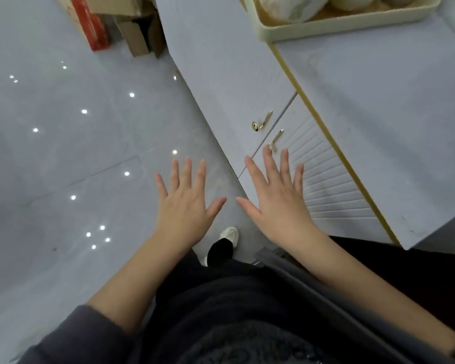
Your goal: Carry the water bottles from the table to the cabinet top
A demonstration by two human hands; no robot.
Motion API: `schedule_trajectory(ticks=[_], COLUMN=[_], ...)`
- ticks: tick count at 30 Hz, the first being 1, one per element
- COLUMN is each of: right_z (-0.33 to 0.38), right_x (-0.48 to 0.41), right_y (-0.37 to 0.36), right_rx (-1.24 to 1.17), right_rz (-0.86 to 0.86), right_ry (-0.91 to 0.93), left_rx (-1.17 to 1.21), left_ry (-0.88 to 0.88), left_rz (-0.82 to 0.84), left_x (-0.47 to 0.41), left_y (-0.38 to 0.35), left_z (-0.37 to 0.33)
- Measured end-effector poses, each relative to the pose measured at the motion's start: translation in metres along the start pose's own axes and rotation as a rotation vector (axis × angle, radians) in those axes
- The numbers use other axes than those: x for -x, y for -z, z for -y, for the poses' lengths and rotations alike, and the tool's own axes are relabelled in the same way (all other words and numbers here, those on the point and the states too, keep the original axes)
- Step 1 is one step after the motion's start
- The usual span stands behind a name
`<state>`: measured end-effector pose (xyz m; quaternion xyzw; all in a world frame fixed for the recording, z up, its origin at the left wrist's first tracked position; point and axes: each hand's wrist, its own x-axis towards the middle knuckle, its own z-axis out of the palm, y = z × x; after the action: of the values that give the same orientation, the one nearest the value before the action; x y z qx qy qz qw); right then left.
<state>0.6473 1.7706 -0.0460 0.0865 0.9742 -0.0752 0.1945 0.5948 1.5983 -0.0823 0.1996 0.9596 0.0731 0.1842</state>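
Note:
My left hand [187,203] and my right hand [276,203] are held out in front of me, palms down, fingers spread, with nothing in either. They hover side by side over the floor and the front of a white cabinet [247,82]. The cabinet top [378,122] is a pale surface with a gold edge, to the right of my right hand. No water bottle and no table are in view.
A cream tray [344,24] with rounded pale items sits at the far end of the cabinet top. Gold door handles [260,123] stick out of the cabinet front. Cardboard boxes and a red box [95,27] stand on the glossy floor at the far left.

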Motion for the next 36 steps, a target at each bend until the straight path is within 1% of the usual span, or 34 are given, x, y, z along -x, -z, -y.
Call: schedule_trajectory(ticks=[3,6,13,19,23,29,36], right_z=[0.019,0.048,0.146,0.234,0.286,0.346,0.415], right_x=[-0.011,-0.026,-0.061,-0.081,-0.09,-0.101,-0.124], right_y=[-0.021,-0.038,-0.056,-0.065,-0.069,-0.079,-0.091], right_rx=[0.015,0.044,0.117,0.207,0.272,0.362,0.498], right_rz=[0.131,0.24,0.353,0.362,0.378,0.432,0.466], right_ry=[0.026,0.077,0.199,0.328,0.415,0.567,0.761], left_rx=[0.016,0.066,0.15,0.223,0.259,0.347,0.479], left_ry=[0.067,0.136,0.31,0.453,0.55,0.709,0.942], left_rz=[0.119,0.197,0.25,0.261,0.253,0.232,0.232], left_x=[0.008,0.019,0.05,0.073,0.091,0.115,0.139], left_y=[-0.012,-0.02,-0.022,-0.012,-0.012,-0.019,-0.024], left_z=[0.022,0.05,0.14,0.224,0.265,0.302,0.334])
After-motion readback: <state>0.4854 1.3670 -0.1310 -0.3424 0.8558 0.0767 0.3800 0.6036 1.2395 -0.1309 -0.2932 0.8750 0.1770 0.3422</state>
